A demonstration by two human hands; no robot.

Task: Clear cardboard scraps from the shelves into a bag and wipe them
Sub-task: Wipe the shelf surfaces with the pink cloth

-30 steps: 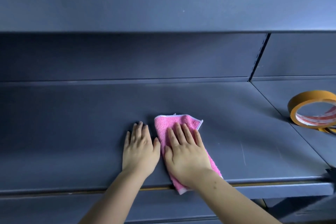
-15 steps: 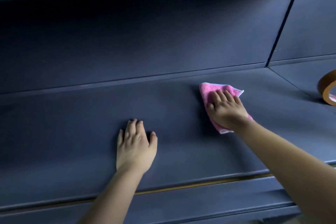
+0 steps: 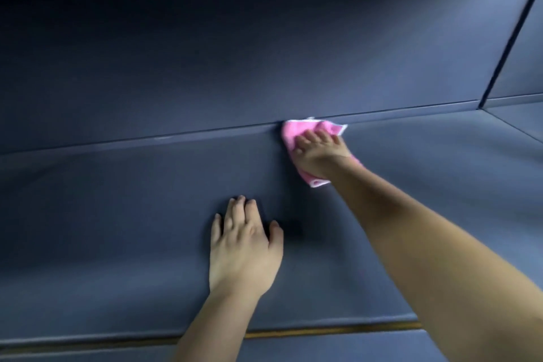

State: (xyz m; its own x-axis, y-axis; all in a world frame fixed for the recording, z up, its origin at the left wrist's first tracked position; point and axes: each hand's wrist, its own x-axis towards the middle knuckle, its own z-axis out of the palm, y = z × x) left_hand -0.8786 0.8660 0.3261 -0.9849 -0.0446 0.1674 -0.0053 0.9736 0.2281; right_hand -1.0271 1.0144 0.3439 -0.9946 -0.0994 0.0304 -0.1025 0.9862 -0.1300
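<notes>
A pink cloth [image 3: 293, 131] with a white hem lies at the back of the dark blue shelf [image 3: 117, 214], against the seam with the rear panel. My right hand [image 3: 318, 150] presses flat on the cloth with straight fingers, arm stretched far in. My left hand [image 3: 244, 244] rests palm down on the bare shelf nearer the front edge, fingers spread and holding nothing. No cardboard scraps or bag are in view.
The rear panel [image 3: 235, 53] rises behind the shelf. A vertical divider [image 3: 511, 38] separates the neighbouring bay at the right. The shelf's front lip [image 3: 323, 329] carries a yellowish strip.
My right hand has pushed the pink cloth from near the front edge all the way back to the rear seam. My left hand stayed put. The tape roll has left the view.
</notes>
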